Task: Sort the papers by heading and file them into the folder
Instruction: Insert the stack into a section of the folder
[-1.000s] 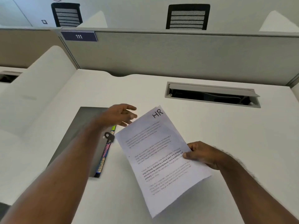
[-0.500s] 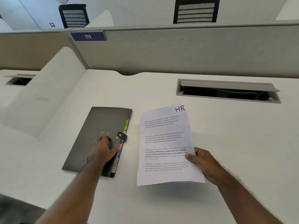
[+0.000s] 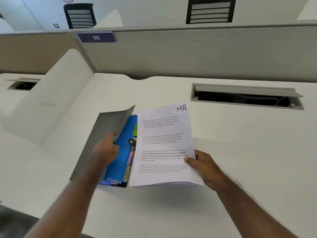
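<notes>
The grey cover of the folder point(image 3: 103, 134) on the desk point(image 3: 240, 152) is held raised by the left hand point(image 3: 106, 152), fingers apparently curled over its edge. The paper point(image 3: 164, 145) headed "HR" is pinched by the right hand point(image 3: 204, 167), just beside the folder's blue dividers point(image 3: 122, 152).

The left hand point(image 3: 106, 150) grips the raised grey plastic cover point(image 3: 104, 133) of the folder on the white desk point(image 3: 240, 152), exposing a blue divider point(image 3: 122, 152); the right hand point(image 3: 204, 166) pinches white printed papers headed "HR" point(image 3: 164, 145)
</notes>
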Motion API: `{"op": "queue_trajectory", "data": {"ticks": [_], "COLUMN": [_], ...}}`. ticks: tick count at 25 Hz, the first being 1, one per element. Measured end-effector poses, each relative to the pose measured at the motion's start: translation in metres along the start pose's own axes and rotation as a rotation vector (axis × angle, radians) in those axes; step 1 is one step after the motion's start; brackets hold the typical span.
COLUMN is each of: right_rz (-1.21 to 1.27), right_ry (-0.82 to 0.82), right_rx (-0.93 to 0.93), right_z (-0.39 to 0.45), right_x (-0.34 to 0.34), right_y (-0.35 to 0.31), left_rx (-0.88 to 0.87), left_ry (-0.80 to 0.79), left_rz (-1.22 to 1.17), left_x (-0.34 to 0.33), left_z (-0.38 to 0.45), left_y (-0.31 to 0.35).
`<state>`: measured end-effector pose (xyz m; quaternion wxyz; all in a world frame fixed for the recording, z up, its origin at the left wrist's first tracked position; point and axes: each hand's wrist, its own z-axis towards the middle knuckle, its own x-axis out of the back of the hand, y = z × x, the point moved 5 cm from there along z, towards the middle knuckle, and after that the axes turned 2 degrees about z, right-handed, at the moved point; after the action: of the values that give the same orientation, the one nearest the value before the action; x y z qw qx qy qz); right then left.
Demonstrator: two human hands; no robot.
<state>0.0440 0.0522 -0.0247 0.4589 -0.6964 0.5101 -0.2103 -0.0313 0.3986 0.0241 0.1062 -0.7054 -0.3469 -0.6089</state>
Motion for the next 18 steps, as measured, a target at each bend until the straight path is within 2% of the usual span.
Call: {"op": "queue_trajectory", "data": {"ticks": [6, 14, 18], "right_rz": [-0.147, -0.415, -0.376], "right_ry": [-0.057, 0.121, 0.038], "right_rx": [0.056, 0.168, 0.165], "right_z": [0.018, 0.028, 0.026], "right_x": [-0.057, -0.13, -0.174], "right_y": [-0.019, -0.029, -0.016], "left_rx": [-0.057, -0.06, -0.091], "left_ry": [0.031, 0.007, 0.034], "left_rz": [-0.095, -0.027, 0.016], "left_x": [0.028, 0.025, 0.025], "left_z": [-0.009, -0.022, -0.03], "left_y": [-0.011, -0.001, 0.009]}}
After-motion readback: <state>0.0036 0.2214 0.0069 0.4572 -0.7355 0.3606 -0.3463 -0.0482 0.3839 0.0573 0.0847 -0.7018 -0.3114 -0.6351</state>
